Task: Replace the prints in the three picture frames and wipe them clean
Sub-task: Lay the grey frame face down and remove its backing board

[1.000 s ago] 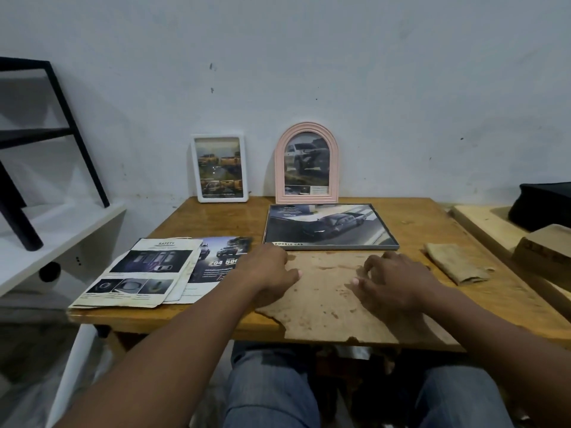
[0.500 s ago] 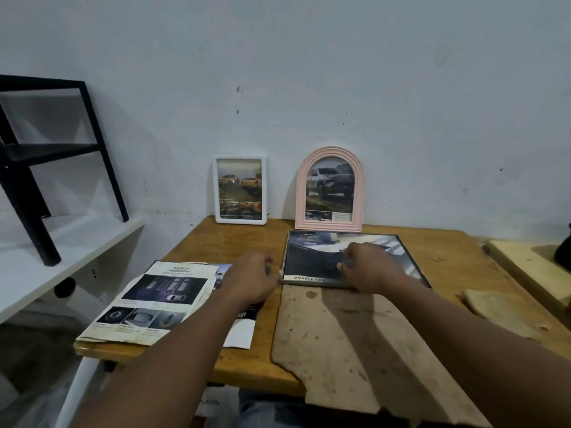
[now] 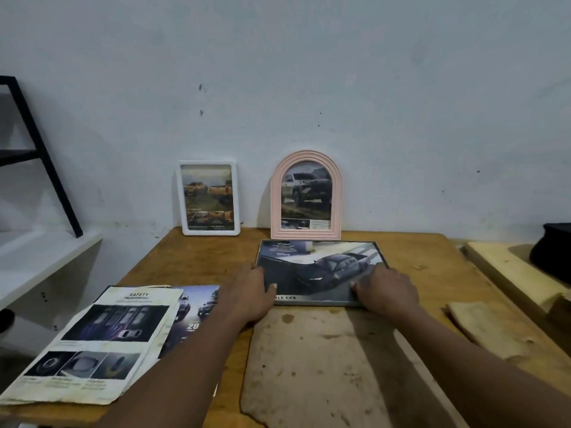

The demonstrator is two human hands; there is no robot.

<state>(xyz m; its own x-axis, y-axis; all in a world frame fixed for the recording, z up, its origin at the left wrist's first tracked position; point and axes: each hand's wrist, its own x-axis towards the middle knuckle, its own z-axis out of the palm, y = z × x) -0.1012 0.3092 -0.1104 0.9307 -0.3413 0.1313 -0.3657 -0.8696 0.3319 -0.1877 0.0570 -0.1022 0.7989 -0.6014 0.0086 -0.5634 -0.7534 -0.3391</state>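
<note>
A scuffed orange-brown wooden table butts a pale plastered wall, with a white shelf off its left edge and a pale timber slab off its right. The dark-rimmed rectangular picture frame lies flat mid-table, near the pink arched frame and white rectangular frame, which lean on the wall. The left hand clasps its left rim and the right hand its right rim, fingers seemingly curled under. Loose printed sheets fill the left front corner, and a tan cloth lies to the right.
</note>
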